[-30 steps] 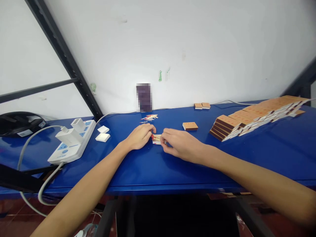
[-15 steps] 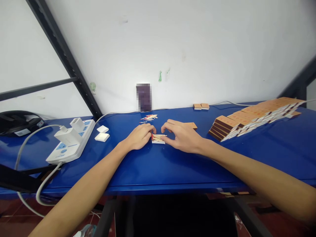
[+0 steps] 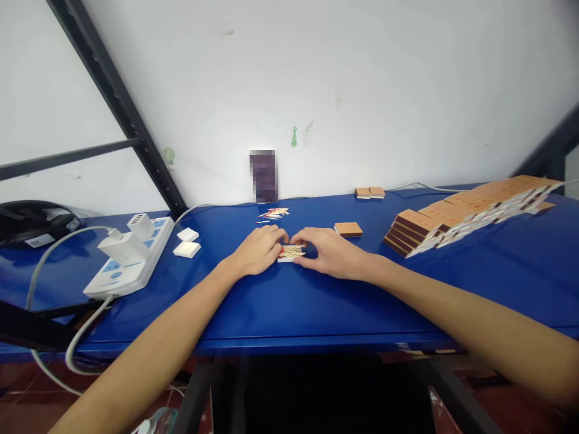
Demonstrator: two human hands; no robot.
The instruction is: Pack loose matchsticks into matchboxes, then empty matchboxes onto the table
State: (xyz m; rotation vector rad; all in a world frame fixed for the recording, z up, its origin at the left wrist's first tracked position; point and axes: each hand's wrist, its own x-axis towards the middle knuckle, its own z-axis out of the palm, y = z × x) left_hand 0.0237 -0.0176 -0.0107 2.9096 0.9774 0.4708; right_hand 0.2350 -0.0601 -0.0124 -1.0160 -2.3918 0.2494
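A white inner matchbox tray (image 3: 284, 260) filled with red-tipped matches (image 3: 293, 252) rests on the blue table in front of me. My left hand (image 3: 260, 250) holds its left end, fingers curled on the far side and thumb on the near side. Around the right end is my right hand (image 3: 323, 252), with curled fingers at the far edge and thumb at the near edge. Some match ends stick out toward the right palm. Beyond my hands lies a loose pile of matches (image 3: 275, 213). One closed matchbox (image 3: 348, 229) lies just past my right hand.
Stacked matchboxes (image 3: 456, 211) spread across the right of the table. Two more matchboxes (image 3: 370, 193) sit near the wall. On the left are two white trays (image 3: 187, 249), a power strip (image 3: 136, 265) with chargers and cables. A pixelated dark object (image 3: 265, 176) leans on the wall.
My right hand has moved slightly left and lower, closing around the tray's right end. The matchbox behind it is now more exposed. My left hand stays almost in place.
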